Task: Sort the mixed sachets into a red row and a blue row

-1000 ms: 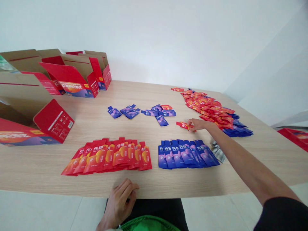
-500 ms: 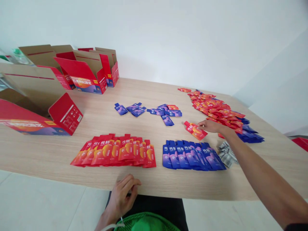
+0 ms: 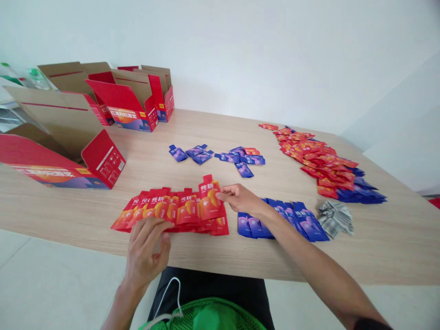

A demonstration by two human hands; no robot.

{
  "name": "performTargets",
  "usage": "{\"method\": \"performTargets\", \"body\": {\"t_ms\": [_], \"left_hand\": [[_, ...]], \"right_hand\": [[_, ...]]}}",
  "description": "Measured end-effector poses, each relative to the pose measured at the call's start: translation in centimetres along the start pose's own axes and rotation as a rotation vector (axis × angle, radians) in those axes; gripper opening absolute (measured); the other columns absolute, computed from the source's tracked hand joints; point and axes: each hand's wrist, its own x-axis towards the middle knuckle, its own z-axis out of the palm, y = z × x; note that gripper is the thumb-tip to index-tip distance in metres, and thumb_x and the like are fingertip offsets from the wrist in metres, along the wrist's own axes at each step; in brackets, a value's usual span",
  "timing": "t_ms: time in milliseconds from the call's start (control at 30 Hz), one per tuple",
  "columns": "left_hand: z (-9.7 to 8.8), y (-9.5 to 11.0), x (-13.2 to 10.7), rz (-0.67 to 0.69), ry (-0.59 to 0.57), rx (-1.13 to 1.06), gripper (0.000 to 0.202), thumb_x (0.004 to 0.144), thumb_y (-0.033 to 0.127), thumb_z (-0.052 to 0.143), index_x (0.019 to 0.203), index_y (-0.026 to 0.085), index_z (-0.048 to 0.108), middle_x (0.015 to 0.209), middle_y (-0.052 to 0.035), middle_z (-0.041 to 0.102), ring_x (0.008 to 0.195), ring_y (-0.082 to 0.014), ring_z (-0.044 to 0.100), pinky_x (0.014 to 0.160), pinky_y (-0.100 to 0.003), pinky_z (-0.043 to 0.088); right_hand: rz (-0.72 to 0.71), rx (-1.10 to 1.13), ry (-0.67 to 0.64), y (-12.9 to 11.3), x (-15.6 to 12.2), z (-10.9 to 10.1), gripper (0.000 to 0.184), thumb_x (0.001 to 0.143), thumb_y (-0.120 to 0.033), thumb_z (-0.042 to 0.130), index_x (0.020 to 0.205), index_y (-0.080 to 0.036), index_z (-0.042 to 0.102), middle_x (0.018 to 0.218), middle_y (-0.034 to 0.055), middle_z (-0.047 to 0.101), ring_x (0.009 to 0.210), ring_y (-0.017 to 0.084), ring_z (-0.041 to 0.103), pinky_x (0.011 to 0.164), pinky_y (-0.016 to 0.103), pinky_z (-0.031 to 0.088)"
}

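My right hand pinches the edge of a red pouch with an orange fruit print, over the right end of a row of red pouches. My left hand is at the near edge of that row, its fingers apart and curved, fingertips by the pouches; whether they touch I cannot tell. Beneath my right forearm, a row of blue pouches is partly hidden. A crumpled grey striped cloth lies at its right end.
A heap of red and blue pouches spreads along the right side. Scattered blue pouches and one red one lie mid-table. Open red cartons stand at the left. The table's front edge runs before my lap.
My right hand has carried the red pouch from the right of the table leftward to the red row. My left hand has moved up from the table edge to that row, its fingers opening.
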Motion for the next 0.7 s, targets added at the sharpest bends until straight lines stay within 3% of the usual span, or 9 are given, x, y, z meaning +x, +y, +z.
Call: {"method": "performTargets", "body": {"t_ms": [133,267,467,567,700], "left_hand": [[0.9,-1.9,1.1,-0.069,-0.147,0.102,0.029,0.107,0.026,0.049,0.13,0.02,0.066,0.128,-0.0134,0.071,0.122,-0.0315,0.063,0.107,-0.051,0.051],[1.9,-2.6,0.6,-0.08,-0.206,0.185,0.036,0.109,0.032,0.047,0.138,0.019,0.064,0.138,-0.0156,0.068,0.131,-0.0352,0.059,0.11,-0.056,0.049],[2.5,-2.9,-0.5,-0.075,-0.222,0.191,0.032,0.108,0.031,0.05,0.132,0.022,0.069,0.131,-0.0138,0.071,0.126,-0.0338,0.062,0.107,-0.055,0.053],[2.6,-3.0,-0.6,-0.074,-0.209,0.185,0.029,0.107,0.028,0.051,0.127,0.022,0.071,0.127,-0.0134,0.072,0.124,-0.0336,0.063,0.106,-0.054,0.053],[2.8,-3.2,-0.7,-0.056,-0.2,0.194,0.028,0.106,0.026,0.052,0.124,0.022,0.073,0.125,-0.013,0.073,0.122,-0.034,0.064,0.106,-0.054,0.053]], "right_hand": [[0.07,-0.061,-0.083,-1.2,3.8,5.5,0.043,0.088,-0.055,0.081,0.074,-0.018,0.067,0.048,-0.0107,0.04,0.044,0.006,0.03,0.047,0.024,0.021],[0.111,-0.187,-0.058,-1.6,6.1,8.2,0.03,0.095,-0.035,0.079,0.073,-0.017,0.072,0.052,-0.0079,0.054,0.047,0.008,0.041,0.052,0.023,0.031],[0.035,-0.397,-0.003,-1.3,6.4,8.8,0.023,0.092,-0.04,0.084,0.085,-0.019,0.081,0.069,-0.0014,0.075,0.064,0.013,0.064,0.061,0.023,0.041],[-0.021,-0.561,-0.001,-1.4,5.9,8.6,0.03,0.091,-0.046,0.085,0.077,-0.021,0.079,0.077,0.0024,0.079,0.073,0.016,0.07,0.063,0.025,0.041],[0.02,-0.707,0.016,-1.8,5.2,8.6,0.047,0.093,-0.059,0.078,0.064,-0.022,0.073,0.074,0.0035,0.077,0.07,0.018,0.069,0.059,0.028,0.037]]}}
